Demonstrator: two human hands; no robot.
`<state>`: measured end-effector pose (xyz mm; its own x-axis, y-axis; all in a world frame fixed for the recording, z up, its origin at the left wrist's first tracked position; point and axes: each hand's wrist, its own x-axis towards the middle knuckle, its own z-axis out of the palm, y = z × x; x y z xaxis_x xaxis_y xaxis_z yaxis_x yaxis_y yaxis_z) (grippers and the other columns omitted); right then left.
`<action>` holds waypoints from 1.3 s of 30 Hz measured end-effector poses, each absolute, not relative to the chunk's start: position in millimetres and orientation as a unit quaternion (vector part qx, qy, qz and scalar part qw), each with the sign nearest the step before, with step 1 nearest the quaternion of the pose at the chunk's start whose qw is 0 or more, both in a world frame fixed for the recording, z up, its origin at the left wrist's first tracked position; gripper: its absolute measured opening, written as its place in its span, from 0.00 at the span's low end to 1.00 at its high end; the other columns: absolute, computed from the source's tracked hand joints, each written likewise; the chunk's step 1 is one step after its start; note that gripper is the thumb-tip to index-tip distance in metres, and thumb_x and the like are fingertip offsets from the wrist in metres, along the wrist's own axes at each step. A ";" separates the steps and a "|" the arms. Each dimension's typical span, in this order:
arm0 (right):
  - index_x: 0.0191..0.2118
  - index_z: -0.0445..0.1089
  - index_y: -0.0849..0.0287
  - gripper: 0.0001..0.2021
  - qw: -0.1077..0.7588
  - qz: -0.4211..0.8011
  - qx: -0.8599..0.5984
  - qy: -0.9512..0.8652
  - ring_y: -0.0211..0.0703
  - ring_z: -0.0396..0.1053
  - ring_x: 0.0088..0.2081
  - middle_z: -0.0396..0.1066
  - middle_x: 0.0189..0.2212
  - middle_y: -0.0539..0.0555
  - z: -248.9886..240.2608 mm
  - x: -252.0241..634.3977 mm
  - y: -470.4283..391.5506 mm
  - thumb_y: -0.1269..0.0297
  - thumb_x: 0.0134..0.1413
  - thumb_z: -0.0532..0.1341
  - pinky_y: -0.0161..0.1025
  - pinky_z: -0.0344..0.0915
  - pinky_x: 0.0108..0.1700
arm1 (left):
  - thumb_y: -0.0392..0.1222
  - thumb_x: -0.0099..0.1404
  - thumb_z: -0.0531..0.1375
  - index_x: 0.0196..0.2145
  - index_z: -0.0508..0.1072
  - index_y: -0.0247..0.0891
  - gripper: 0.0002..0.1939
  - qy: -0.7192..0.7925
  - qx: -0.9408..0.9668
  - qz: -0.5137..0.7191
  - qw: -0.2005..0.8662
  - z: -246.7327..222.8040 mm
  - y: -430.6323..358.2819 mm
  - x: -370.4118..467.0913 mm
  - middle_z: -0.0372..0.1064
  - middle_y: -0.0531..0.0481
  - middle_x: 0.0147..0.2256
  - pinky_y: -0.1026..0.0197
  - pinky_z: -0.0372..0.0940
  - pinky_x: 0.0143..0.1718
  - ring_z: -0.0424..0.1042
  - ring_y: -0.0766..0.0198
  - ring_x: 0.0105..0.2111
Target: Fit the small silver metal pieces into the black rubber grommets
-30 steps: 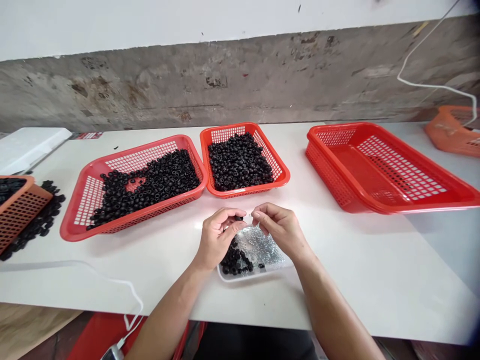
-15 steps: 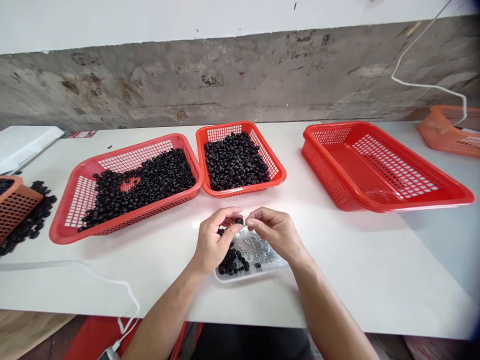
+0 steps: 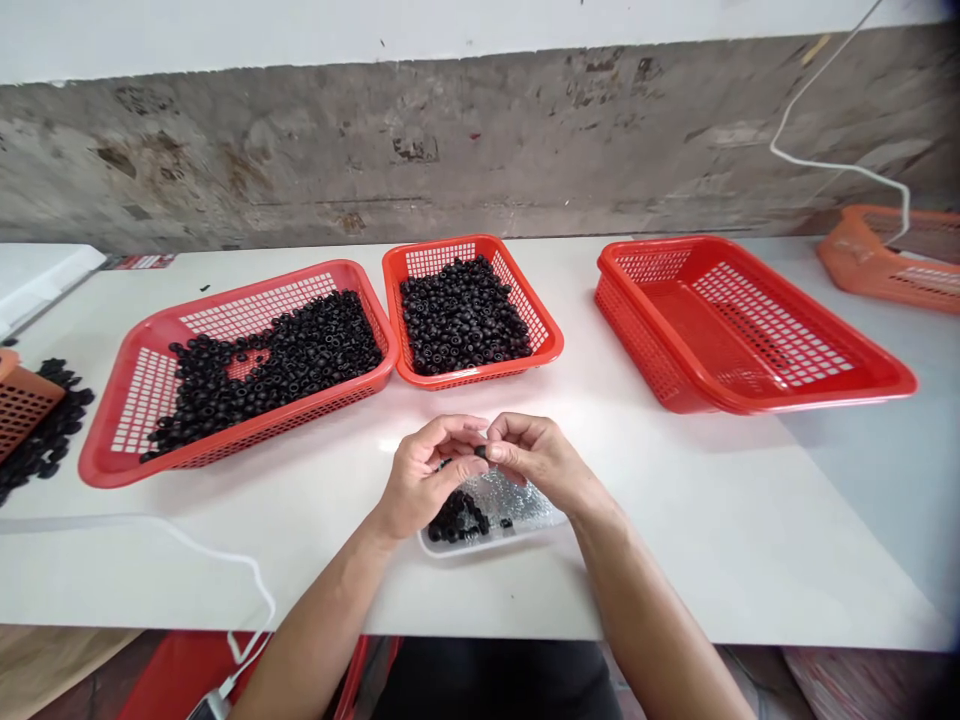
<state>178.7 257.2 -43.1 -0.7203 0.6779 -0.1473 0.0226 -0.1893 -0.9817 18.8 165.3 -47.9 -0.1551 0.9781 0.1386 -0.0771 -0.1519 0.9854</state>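
From far off I have the left hand (image 3: 421,478) pinching a black bead (image 3: 481,452) beside the right hand (image 3: 544,462), whose own grip I can't tell, with the plastic tray (image 3: 469,548) just under both, likely to catch drops.

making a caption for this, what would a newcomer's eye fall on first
Probably the two side-by-side red baskets, left and centre on the table, holding small black parts. Another red basket stands apart at right. Nearer, the left hand and right hand meet at one black piece above a shallow tray of dark bits and shiny bits.
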 end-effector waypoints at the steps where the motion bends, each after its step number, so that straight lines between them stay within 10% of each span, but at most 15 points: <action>1: 0.28 0.66 0.60 0.25 0.240 0.702 -0.299 -0.600 0.29 0.50 0.19 0.60 0.19 0.44 -43.8 179.3 257.7 0.39 0.49 0.67 0.31 0.48 0.21 | 0.40 0.61 0.69 0.46 0.78 0.40 0.14 0.467 0.452 0.602 0.464 -48.1 166.7 17.9 0.78 0.48 0.39 0.63 0.73 0.38 0.77 0.64 0.34; 7: 0.33 0.74 0.59 0.13 0.234 0.494 -0.334 -0.768 0.36 0.66 0.28 0.72 0.27 0.50 -38.3 178.5 260.0 0.55 0.62 0.61 0.33 0.62 0.33 | 0.44 0.56 0.72 0.34 0.78 0.37 0.11 0.438 0.339 0.670 0.495 -47.7 178.2 9.7 0.75 0.49 0.33 0.63 0.70 0.34 0.73 0.66 0.29; 12: 0.43 0.75 0.58 0.11 -0.045 0.179 -0.312 -0.932 0.45 0.76 0.39 0.78 0.38 0.57 -34.2 151.9 250.0 0.69 0.67 0.54 0.35 0.64 0.41 | 0.41 0.53 0.70 0.32 0.76 0.38 0.10 0.422 0.299 0.684 0.514 -45.1 181.7 7.4 0.74 0.51 0.33 0.63 0.67 0.34 0.71 0.68 0.29; 21: 0.43 0.74 0.65 0.15 -0.143 0.094 -0.266 -0.949 0.58 0.77 0.41 0.76 0.35 0.66 -51.3 132.4 243.6 0.78 0.62 0.50 0.42 0.68 0.40 | 0.41 0.54 0.69 0.33 0.78 0.37 0.09 0.406 0.299 0.685 0.525 -49.7 182.7 7.3 0.74 0.51 0.32 0.63 0.65 0.35 0.69 0.68 0.29; 31: 0.41 0.75 0.63 0.09 -0.070 0.170 -0.306 -0.934 0.46 0.76 0.35 0.77 0.33 0.58 -33.7 144.0 251.9 0.69 0.61 0.57 0.35 0.64 0.37 | 0.45 0.53 0.72 0.32 0.78 0.37 0.12 0.401 0.293 0.693 0.523 -47.6 183.1 6.3 0.73 0.52 0.30 0.65 0.64 0.31 0.68 0.70 0.26; 39: 0.40 0.71 0.59 0.04 0.272 0.308 -0.270 -0.871 0.31 0.63 0.19 0.73 0.22 0.45 -25.2 181.7 260.6 0.65 0.60 0.61 0.29 0.61 0.25 | 0.43 0.57 0.71 0.36 0.79 0.36 0.11 0.435 0.324 0.676 0.499 -48.3 181.4 7.0 0.73 0.52 0.29 0.67 0.63 0.28 0.69 0.71 0.24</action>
